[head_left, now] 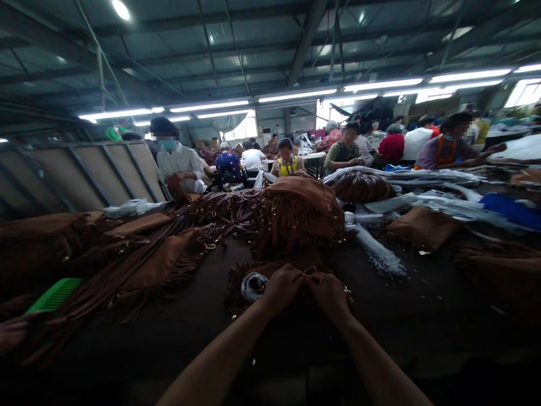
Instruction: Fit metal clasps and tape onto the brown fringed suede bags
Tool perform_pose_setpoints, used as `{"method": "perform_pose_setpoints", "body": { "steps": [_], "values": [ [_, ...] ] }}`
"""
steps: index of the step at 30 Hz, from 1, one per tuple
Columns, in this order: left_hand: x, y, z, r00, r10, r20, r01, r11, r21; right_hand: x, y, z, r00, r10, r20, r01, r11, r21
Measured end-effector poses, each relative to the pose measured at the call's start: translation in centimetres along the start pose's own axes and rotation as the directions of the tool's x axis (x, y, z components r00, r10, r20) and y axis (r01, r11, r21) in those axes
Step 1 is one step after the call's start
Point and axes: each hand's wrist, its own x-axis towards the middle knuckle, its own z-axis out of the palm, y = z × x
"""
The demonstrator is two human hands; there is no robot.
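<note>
In the middle of the table lies a brown fringed bag (237, 272), partly covered by my hands. Both hands meet above it with bent, closed fingertips. My left hand (283, 286) and my right hand (329, 290) pinch at a small metal clasp (310, 270) between them; its exact shape is too small and dark to read. Just left of my left hand rests a coil wrapped in whitish plastic (252, 286). Directly beyond stands a pile of brown fringed bags (300, 197).
A green comb (54, 294) is at the left, with another person's hand (12, 334) at its end. Brown straps (101, 285) and fringed bags (156, 262) lie nearby. White strands (378, 251) spread at the right, beside another brown bag (422, 225). Co-workers sit and stand beyond.
</note>
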Motion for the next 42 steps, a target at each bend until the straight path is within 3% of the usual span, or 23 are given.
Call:
{"method": "perform_pose_setpoints", "body": {
  "steps": [3, 5, 10, 14, 16, 19, 21, 24, 26, 32, 42],
  "values": [
    [0.1, -0.4, 0.3, 0.999, -0.046, 0.004, 0.046, 0.988, -0.15, -0.1, -0.2, -0.3, 1.0, 0.005, 0.016, -0.005, 1.0, 0.0],
    [0.5, -0.9, 0.6, 0.989, -0.146, 0.037, 0.15, 0.947, -0.285, -0.2, -0.2, -0.5, 1.0, 0.005, 0.022, -0.005, 1.0, 0.017],
    [1.8, -1.5, 1.1, 0.891, -0.416, 0.18, 0.447, 0.745, -0.495, -0.3, 0.0, -0.6, 0.999, 0.011, 0.03, -0.013, 0.998, 0.068],
    [2.4, -1.1, 1.1, 0.863, -0.464, 0.201, 0.496, 0.699, -0.515, -0.3, 0.7, -0.3, 1.0, -0.001, -0.022, 0.008, 0.95, 0.312],
    [2.5, -1.0, 1.1, 0.882, -0.45, 0.143, 0.456, 0.735, -0.502, -0.3, 1.1, -0.3, 0.997, 0.073, 0.019, -0.072, 0.844, 0.532],
    [2.8, -1.1, 1.1, 0.94, -0.339, 0.022, 0.316, 0.849, -0.423, -0.4, 1.2, -1.0, 0.976, 0.125, 0.178, -0.217, 0.526, 0.822],
    [3.0, -1.2, 1.1, 0.965, -0.263, -0.017, 0.239, 0.9, -0.365, -0.5, 1.0, -1.8, 0.976, 0.103, 0.192, -0.215, 0.338, 0.916],
    [3.5, -0.9, 1.3, 0.97, -0.244, -0.016, 0.223, 0.908, -0.355, -0.6, 0.6, -3.1, 0.99, 0.061, 0.128, -0.139, 0.227, 0.964],
    [3.8, -0.6, 1.5, 0.966, -0.259, -0.012, 0.232, 0.884, -0.405, -0.5, 0.4, -3.7, 0.996, 0.038, 0.077, -0.084, 0.248, 0.965],
    [4.3, 0.4, 1.7, 0.97, -0.24, -0.027, 0.189, 0.824, -0.534, 0.4, 0.3, -4.2, 0.999, 0.017, -0.043, 0.031, 0.449, 0.893],
    [4.5, 1.3, 0.9, 0.952, -0.307, -0.02, 0.197, 0.66, -0.725, 0.3, -0.2, -3.8, 0.989, -0.005, -0.145, 0.119, 0.601, 0.79]
  ]
}}
